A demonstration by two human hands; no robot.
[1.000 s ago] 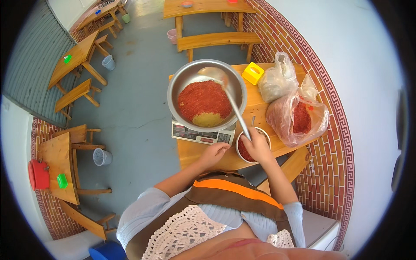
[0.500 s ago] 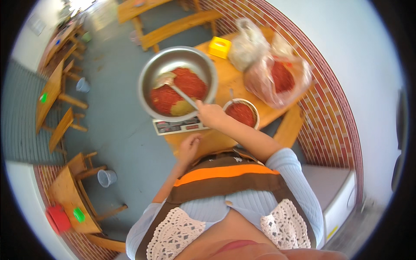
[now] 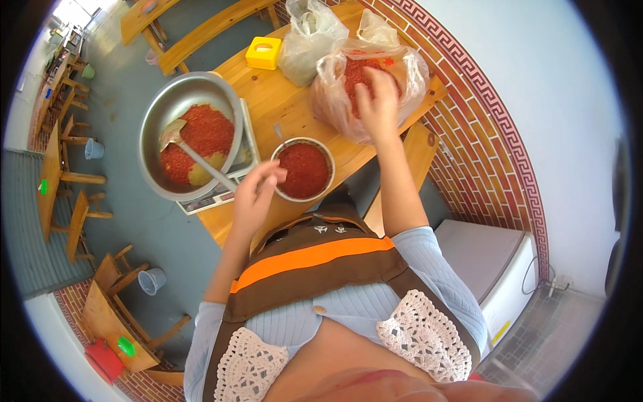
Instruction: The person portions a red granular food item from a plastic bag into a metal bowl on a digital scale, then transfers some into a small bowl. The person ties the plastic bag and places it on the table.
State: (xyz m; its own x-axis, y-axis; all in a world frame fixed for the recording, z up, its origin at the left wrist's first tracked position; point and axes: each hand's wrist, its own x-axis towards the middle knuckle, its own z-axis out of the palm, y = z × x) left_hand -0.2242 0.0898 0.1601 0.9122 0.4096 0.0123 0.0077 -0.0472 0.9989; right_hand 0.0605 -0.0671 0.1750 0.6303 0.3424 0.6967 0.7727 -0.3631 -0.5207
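Observation:
My right hand (image 3: 379, 102) reaches over an opened clear plastic bag (image 3: 326, 99) of red chili flakes (image 3: 355, 77), fingers apart at the flakes. Close to a round white-rimmed container (image 3: 327, 155) of dark red chili flakes, my left hand (image 3: 254, 191) hovers with its fingers loosely bent and apart, nothing visible in them. A large steel basin (image 3: 156, 107) stands on a digital scale (image 3: 249, 144) and holds red flakes with a yellowish-brown powder (image 3: 206, 173). The metal ladle (image 3: 198, 159) lies in the basin, its handle over the rim beside my left hand.
A yellow tissue box (image 3: 263, 53) and a knotted plastic bag (image 3: 311, 40) stand on the wooden table (image 3: 295, 107). A spoon handle (image 3: 278, 130) shows by the round container. Brick-patterned wall (image 3: 482, 154) borders the right; a wooden bench (image 3: 418, 157) stands there.
My right hand has let go of the ladle and moved right to the bag of flakes. My left hand has risen toward the round container. The view has shifted right.

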